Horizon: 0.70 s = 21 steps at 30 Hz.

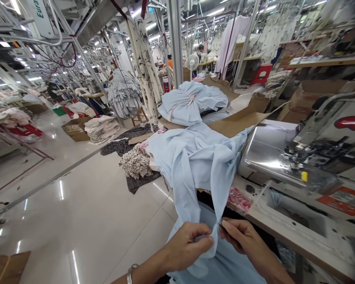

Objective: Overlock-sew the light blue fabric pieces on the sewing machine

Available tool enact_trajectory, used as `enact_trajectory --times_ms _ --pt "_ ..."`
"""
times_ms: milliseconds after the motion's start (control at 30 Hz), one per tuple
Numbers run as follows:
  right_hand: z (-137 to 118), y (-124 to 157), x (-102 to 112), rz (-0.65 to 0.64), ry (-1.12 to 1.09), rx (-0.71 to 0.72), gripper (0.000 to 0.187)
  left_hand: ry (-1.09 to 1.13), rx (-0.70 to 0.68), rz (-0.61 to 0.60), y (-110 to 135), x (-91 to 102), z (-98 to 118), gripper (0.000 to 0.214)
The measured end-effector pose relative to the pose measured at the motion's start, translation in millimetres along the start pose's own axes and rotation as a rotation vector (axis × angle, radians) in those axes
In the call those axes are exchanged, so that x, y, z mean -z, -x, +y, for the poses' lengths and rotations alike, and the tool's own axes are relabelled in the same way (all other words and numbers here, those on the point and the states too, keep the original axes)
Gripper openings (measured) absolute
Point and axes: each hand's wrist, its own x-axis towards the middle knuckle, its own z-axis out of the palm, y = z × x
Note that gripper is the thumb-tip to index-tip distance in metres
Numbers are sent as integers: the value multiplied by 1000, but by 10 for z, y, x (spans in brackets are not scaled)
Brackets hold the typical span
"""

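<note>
A light blue garment [192, 157] stretches from the sewing table down toward my lap, with long strips of its cloth hanging in front of me. My left hand [192, 240] is closed on a gathered fold of this cloth, thumb on top. Close beside it, my right hand [236, 234] is closed on a small dark thin tool [221, 226], whose tip meets the edge of the twisted cloth. The fingers hide most of that tool, so its kind does not show. More blue fabric [225, 264] lies below both hands.
A sewing machine [275, 154] with a shiny metal cover stands at right on its table [272, 213]. Behind the garment sits a tied blue bundle [192, 100] beside brown cardboard [239, 122]. Spotted cloth [136, 161] is piled at left, above the tiled floor [106, 205].
</note>
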Motion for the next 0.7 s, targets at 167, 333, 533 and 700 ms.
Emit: enact_trajectory --times_ms 167,333,533,700 --pt "40 7 3 6 4 3 63 -24 15 -4 12 -31 36 21" --pt "-40 -22 -21 37 -12 52 62 -43 -8 -22 28 -37 32 22" --pt "131 110 -117 231 -82 90 48 27 -137 45 -23 -131 -55 29" --pt "316 531 -323 474 -106 128 41 229 -120 19 -103 -183 17 49"
